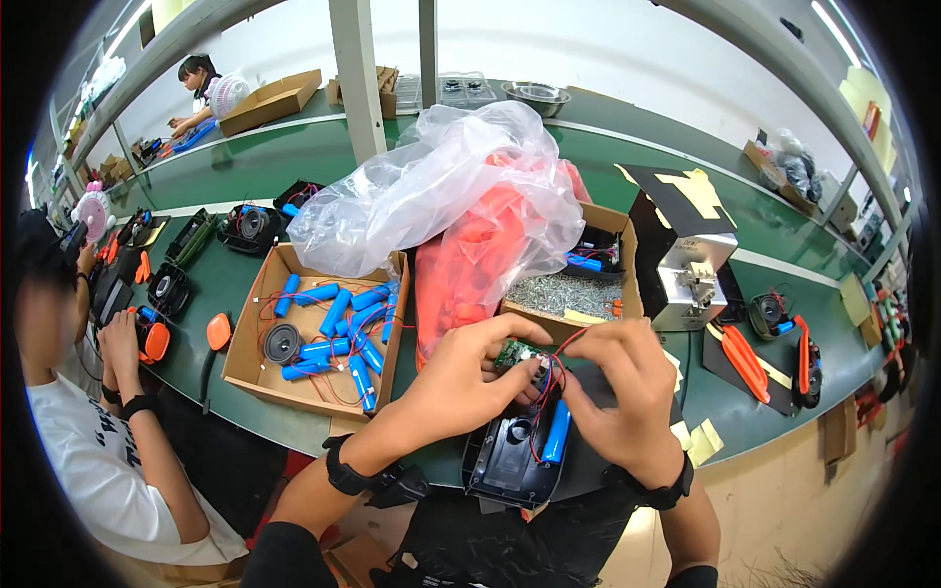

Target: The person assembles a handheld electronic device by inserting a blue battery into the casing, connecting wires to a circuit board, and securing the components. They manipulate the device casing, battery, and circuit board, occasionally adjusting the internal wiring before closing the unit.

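Note:
Between thumb and fingers my left hand [459,377] grips a small green circuit board [512,355] above a black plastic housing [515,453]. My right hand [622,397] pinches thin red and black wires [550,376] beside the board. Inside the housing, on its right side, a blue cylindrical battery [557,433] stands tilted, with wires running up from it toward the board. The housing lies at the near edge of the bench, just below my hands. Its lower end reaches over the edge toward my lap.
Left of my hands stands a cardboard box [245,370] of blue batteries and a speaker [282,343]. Beyond lies a clear bag [470,235] of red-orange parts. Another box [627,255] holds many screws. A metal fixture [694,279] stands right. A co-worker [108,461] sits at left.

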`<action>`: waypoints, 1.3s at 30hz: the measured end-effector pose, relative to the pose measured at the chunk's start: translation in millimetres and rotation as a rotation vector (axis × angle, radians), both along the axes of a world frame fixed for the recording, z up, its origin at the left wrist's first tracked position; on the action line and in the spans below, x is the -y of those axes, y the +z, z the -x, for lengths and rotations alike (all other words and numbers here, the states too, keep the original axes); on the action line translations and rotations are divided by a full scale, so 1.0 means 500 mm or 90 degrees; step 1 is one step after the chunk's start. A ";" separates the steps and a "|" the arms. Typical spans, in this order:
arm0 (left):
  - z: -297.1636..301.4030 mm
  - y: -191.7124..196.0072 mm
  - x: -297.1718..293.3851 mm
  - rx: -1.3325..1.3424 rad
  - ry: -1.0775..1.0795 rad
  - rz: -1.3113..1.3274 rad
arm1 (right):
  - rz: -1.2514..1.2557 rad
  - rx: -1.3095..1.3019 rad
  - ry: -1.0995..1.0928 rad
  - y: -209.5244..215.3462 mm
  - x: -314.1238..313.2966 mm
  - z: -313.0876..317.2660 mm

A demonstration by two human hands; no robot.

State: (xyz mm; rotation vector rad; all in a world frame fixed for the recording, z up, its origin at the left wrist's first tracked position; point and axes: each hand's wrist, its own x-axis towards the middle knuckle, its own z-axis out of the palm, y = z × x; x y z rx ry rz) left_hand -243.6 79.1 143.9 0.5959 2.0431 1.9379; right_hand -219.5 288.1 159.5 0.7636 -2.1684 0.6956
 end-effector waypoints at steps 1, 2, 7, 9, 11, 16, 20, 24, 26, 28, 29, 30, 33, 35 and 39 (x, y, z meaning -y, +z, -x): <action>0.003 -0.005 0.000 0.010 -0.004 -0.017 | -0.023 0.010 0.007 -0.005 -0.003 -0.003; 0.006 -0.010 0.000 0.020 -0.008 -0.035 | -0.014 0.017 0.006 -0.004 0.001 -0.006; 0.005 -0.013 0.001 0.057 -0.045 -0.089 | 0.003 0.057 0.028 -0.022 0.001 -0.005; 0.003 -0.011 0.003 0.052 -0.049 -0.080 | 0.022 0.067 0.030 -0.025 0.002 -0.005; 0.004 -0.013 0.002 0.052 -0.056 -0.088 | 0.024 0.070 0.038 -0.026 -0.001 -0.003; 0.001 -0.014 0.002 0.063 -0.057 -0.098 | -0.004 0.050 0.068 -0.022 -0.006 0.000; -0.005 -0.003 0.003 0.064 -0.050 -0.101 | -0.033 0.053 0.089 -0.018 -0.010 0.003; -0.005 -0.007 0.004 0.053 -0.051 -0.100 | -0.052 0.067 0.112 -0.015 -0.016 0.005; -0.007 -0.008 0.003 0.051 -0.052 -0.101 | -0.056 0.069 0.128 -0.012 -0.018 0.004; -0.009 -0.005 0.004 0.048 -0.052 -0.097 | -0.056 0.072 0.134 -0.008 -0.019 0.004; -0.010 -0.004 0.004 0.046 -0.053 -0.094 | -0.055 0.074 0.137 -0.008 -0.019 0.004; -0.011 -0.001 0.004 0.043 -0.053 -0.091 | -0.050 0.079 0.137 -0.008 -0.019 0.003; -0.012 0.002 0.005 0.042 -0.059 -0.102 | -0.039 0.093 0.140 -0.008 -0.018 0.000; -0.012 0.000 0.005 0.025 -0.061 -0.105 | -0.041 0.098 0.141 -0.007 -0.020 -0.002; -0.011 -0.006 0.002 0.013 -0.046 -0.110 | -0.044 0.102 0.145 -0.006 -0.019 0.000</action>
